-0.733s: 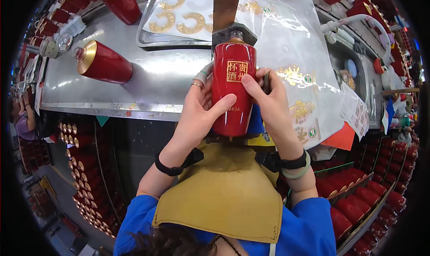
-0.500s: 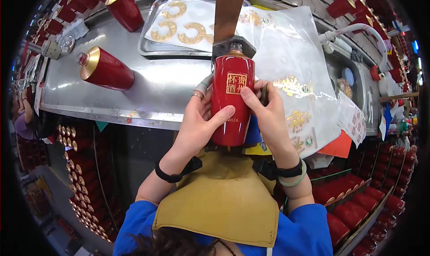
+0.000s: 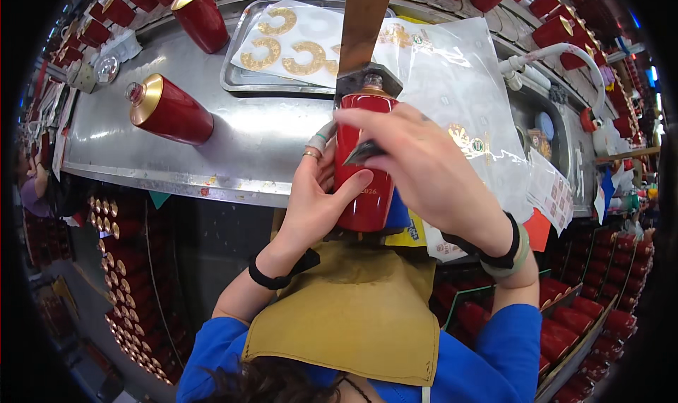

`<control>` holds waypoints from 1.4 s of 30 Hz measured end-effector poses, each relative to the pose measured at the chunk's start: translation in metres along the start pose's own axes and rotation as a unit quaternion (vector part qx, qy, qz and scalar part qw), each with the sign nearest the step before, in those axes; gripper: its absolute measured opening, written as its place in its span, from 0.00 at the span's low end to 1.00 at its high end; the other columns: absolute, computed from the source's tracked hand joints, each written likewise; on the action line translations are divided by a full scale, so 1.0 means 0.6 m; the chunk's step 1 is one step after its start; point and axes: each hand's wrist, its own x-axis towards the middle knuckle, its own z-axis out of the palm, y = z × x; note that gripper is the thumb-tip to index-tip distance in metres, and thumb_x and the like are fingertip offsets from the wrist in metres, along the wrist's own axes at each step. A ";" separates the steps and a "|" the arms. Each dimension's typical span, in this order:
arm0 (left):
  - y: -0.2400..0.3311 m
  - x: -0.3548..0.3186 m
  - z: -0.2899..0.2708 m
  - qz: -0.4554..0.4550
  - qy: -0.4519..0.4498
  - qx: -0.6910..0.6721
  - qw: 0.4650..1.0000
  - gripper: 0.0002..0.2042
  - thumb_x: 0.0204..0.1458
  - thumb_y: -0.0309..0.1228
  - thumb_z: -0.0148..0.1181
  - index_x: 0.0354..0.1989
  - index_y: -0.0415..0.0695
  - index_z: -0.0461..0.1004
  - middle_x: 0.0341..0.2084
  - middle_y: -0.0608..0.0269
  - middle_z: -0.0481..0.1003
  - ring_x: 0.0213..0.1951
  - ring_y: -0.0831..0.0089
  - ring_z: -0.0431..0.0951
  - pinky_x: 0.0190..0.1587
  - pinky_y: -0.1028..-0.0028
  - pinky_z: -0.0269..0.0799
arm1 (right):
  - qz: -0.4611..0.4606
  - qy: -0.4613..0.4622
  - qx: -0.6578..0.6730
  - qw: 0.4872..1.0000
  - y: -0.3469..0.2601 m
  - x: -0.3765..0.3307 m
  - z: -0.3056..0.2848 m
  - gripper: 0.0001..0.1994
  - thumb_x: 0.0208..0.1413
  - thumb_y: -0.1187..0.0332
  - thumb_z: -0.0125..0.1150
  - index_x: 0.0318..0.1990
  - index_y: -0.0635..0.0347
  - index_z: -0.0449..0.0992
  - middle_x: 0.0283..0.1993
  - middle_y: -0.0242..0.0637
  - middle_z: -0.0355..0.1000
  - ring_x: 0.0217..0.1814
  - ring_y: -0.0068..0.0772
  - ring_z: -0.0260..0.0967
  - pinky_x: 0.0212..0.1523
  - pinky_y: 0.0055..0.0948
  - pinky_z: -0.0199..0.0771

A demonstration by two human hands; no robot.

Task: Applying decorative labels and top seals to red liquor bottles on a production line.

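Note:
A glossy red bottle (image 3: 367, 212) with a gold shoulder and clear neck stands in front of me, its neck at a dark notched holder (image 3: 395, 78) on a wooden bar. My left hand (image 3: 311, 205) is closed round the bottle's left side, thumb on its front and a wrapped fingertip near the top. Across the bottle's upper front lies my right hand (image 3: 431, 170), pinching a small dark pointed tool (image 3: 364, 151), its tip at the red surface. Its exact kind I cannot make out. The right hand covers the gold label.
Two more red bottles, one near (image 3: 180, 113) and one far (image 3: 200, 18), rest on the steel table (image 3: 261, 135). A metal tray (image 3: 236, 78) carries a sheet of gold C-shaped decals. Clear decal film (image 3: 487, 85) lies to the right, before a sink (image 3: 565, 121) with a white hose. Many bottles fill side racks.
My right hand has swung from the bottle's right side over its front, bringing the dark tool against it. My left hand keeps its hold, and the bottle stays in place.

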 end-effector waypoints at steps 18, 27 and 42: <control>0.003 0.010 -0.025 -0.041 0.004 -0.066 0.997 0.37 0.73 0.57 0.29 0.78 0.39 0.43 0.74 0.48 0.58 0.73 0.60 0.60 0.75 0.61 0.54 | -0.104 0.104 -0.326 0.934 0.043 0.053 -0.027 0.12 0.52 0.70 0.63 0.44 0.52 0.81 0.38 0.27 0.79 0.36 0.32 0.71 0.40 0.31 0.72; 0.018 0.002 -0.050 0.011 0.069 -0.064 0.996 0.39 0.71 0.61 0.25 0.77 0.39 0.46 0.75 0.44 0.55 0.76 0.55 0.54 0.78 0.59 0.45 | -0.128 0.092 -0.117 0.981 0.047 0.065 -0.001 0.10 0.48 0.69 0.65 0.40 0.50 0.81 0.33 0.30 0.78 0.35 0.37 0.74 0.40 0.37 0.74; 0.012 0.010 -0.030 0.007 0.031 -0.073 0.997 0.42 0.70 0.62 0.23 0.77 0.34 0.42 0.76 0.40 0.51 0.77 0.52 0.50 0.79 0.58 0.44 | -0.251 0.140 -0.253 0.924 0.048 0.068 -0.022 0.11 0.46 0.66 0.66 0.38 0.53 0.80 0.36 0.30 0.79 0.31 0.33 0.71 0.37 0.35 0.73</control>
